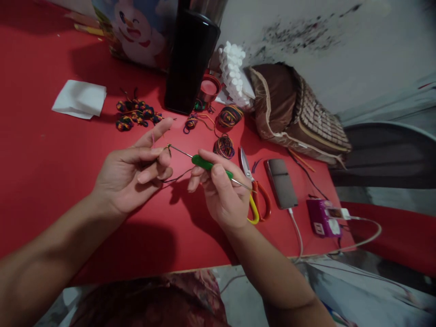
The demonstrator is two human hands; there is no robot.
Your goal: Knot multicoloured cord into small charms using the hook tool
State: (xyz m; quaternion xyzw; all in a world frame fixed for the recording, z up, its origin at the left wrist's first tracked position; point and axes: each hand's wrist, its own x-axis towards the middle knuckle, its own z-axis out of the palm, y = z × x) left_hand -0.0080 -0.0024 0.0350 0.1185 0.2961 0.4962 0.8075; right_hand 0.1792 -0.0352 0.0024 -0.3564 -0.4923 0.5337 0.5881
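My right hand (226, 190) is closed around the green handle of a crochet hook (204, 162), whose thin metal tip points left. My left hand (132, 172) pinches a small piece of multicoloured yarn work (168, 147) at the hook's tip, its index finger raised with a strand over it. A dark strand of yarn (177, 178) runs from below the left fingers toward the right hand. Behind my hands lie two yarn balls, one farther back (230, 116) and one nearer (224, 146). Several finished-looking crocheted yarn pieces (138, 113) lie beyond my left hand.
Scissors (257, 190) lie just right of my right hand, then a phone (282, 183) on a cable and a purple power adapter (323, 218). A tall black container (190, 63), a brown bag (296, 109) and a white paper (80, 98) are on the red table (44, 172).
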